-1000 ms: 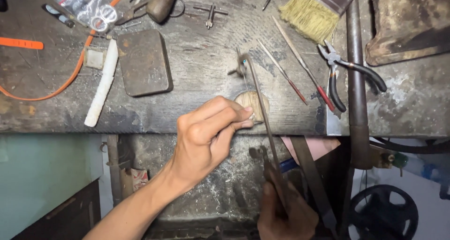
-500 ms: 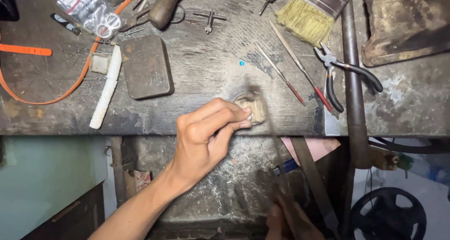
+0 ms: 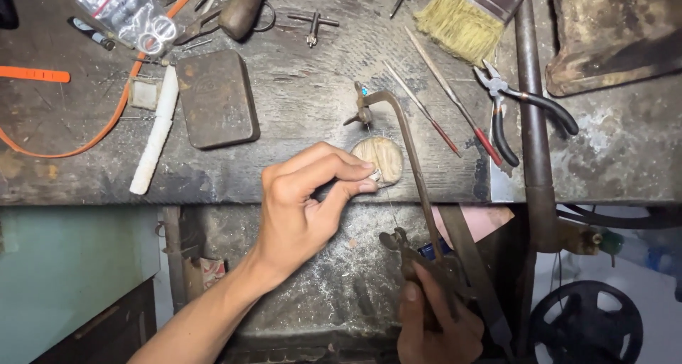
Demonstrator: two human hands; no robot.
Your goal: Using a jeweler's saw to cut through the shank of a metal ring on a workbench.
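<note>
My left hand (image 3: 305,200) pinches a small metal piece (image 3: 374,174) against a round wooden bench peg (image 3: 383,156) at the front edge of the dark workbench (image 3: 298,122). My right hand (image 3: 437,321), below the bench edge, grips the handle of a jeweller's saw (image 3: 408,151). The saw's frame rises over the bench just right of the peg, and its thin blade runs down beside the metal piece.
On the bench lie a dark metal block (image 3: 217,98), a white stick (image 3: 155,140), an orange strap (image 3: 85,133), two thin files (image 3: 444,101), black-handled pliers (image 3: 522,112), a straw-bristled brush (image 3: 465,19) and a bag of rings (image 3: 138,16). A vertical metal bar (image 3: 534,108) stands at the right.
The saw frame dropped out of sight half a second ago and has come back up over the bench. My left hand has stayed pinched at the peg.
</note>
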